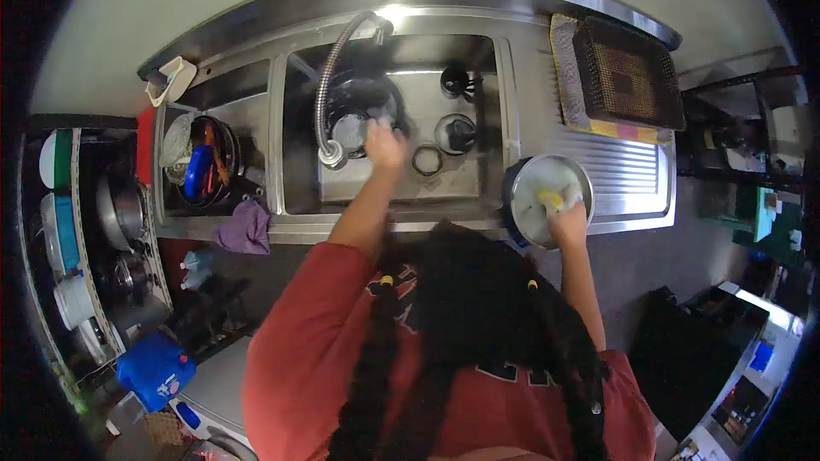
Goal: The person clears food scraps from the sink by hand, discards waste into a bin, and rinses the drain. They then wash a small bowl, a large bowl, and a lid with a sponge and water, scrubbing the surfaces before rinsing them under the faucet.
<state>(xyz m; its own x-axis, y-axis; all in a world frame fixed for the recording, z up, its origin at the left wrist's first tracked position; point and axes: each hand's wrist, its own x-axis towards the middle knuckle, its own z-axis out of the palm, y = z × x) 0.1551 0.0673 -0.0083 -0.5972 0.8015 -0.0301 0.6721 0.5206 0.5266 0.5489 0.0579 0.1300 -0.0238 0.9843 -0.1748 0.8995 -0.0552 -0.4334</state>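
My left hand (386,145) is in the main sink (329,192), over a dark round basin (359,90). Beside its fingers is a pale round thing (348,131), blurred, perhaps a bowl. Motion smears the fingers, so their grip does not show. At the sink's right edge, my right hand (567,220) is closed on a yellow sponge (550,200) inside a pot (533,226) with a whitish, soapy-looking inside. The flexible faucet (322,102) arches over the sink to the left of my left hand.
In the sink stand a black item (455,81), a round container (455,134) and a dark ring (427,160). The left sink holds a pan with utensils (205,162). A purple cloth (244,228) hangs on the front edge. A dark mesh basket (628,72) rests on the right drainboard.
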